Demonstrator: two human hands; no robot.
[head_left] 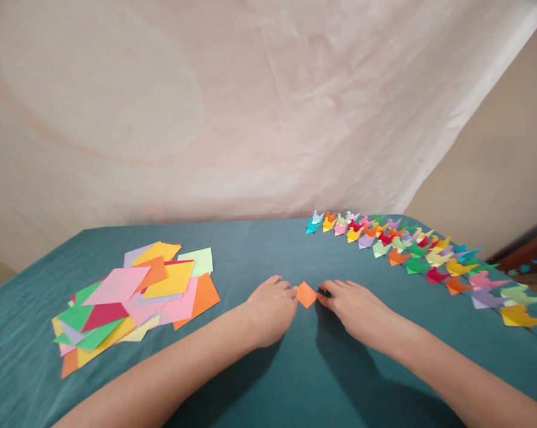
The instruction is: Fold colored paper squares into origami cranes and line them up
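A small orange folded paper point(306, 295), diamond-shaped with a faint crease down its middle, lies between my two hands on the teal cloth. At its left corner, my left hand point(272, 309) has its fingers bent and closed, the tips touching the paper's edge. My right hand point(351, 306) pinches the opposite corner between thumb and forefinger. A dark spot shows between that thumb and finger; whether it is shadow or a small object I cannot make out.
Loose square sheets in several colours make a spread-out pile point(116, 303) on the left. On the right, rows of small folded paper birds point(413, 249) stand toward the table's far and right edges. A pale hanging cloth point(250, 107) is behind the teal-covered table point(250, 249).
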